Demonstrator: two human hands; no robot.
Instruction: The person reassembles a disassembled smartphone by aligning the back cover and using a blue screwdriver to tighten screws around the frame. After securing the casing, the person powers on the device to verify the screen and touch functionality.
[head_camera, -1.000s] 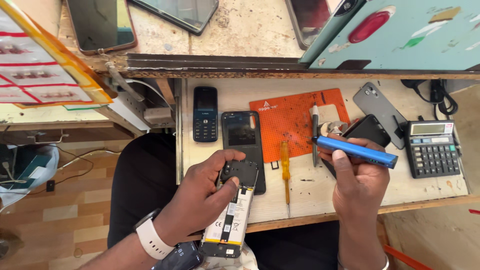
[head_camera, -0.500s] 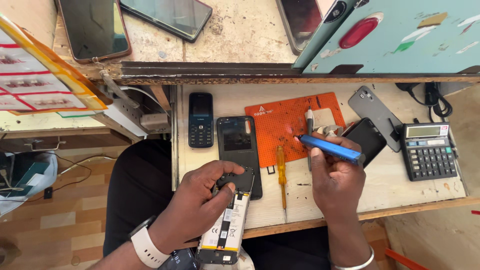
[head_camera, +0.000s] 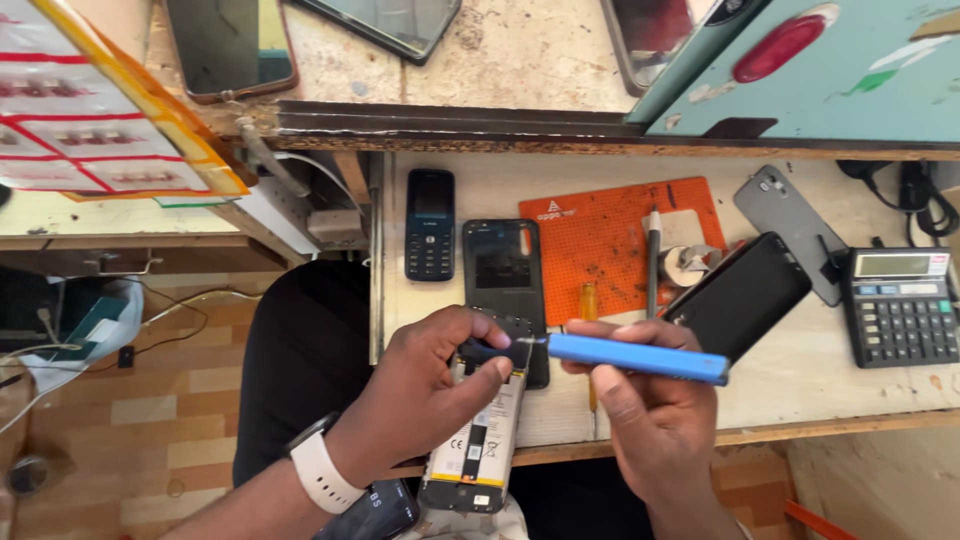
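My left hand (head_camera: 420, 385) grips an opened smartphone (head_camera: 480, 440), back side up, with its battery and circuit board showing; the thumb and fingers pinch the phone's upper end. My right hand (head_camera: 640, 410) holds a blue pen-shaped screwdriver (head_camera: 635, 358) almost level, its metal tip touching the top part of the phone just beside my left thumb. A white watch sits on my left wrist. Both hands hover over the front edge of the pale workbench (head_camera: 850, 390).
On the bench lie a black keypad phone (head_camera: 430, 223), a dark phone back cover (head_camera: 503, 265), an orange work mat (head_camera: 600, 240), a yellow-handled screwdriver (head_camera: 590, 300), a black smartphone (head_camera: 745, 295), a grey phone cover (head_camera: 790, 225) and a calculator (head_camera: 900, 305). More phones rest on the shelf above.
My right hand has swung the blue screwdriver leftward and down until its tip meets the phone held by my left hand. The left hand keeps its grip on the phone.
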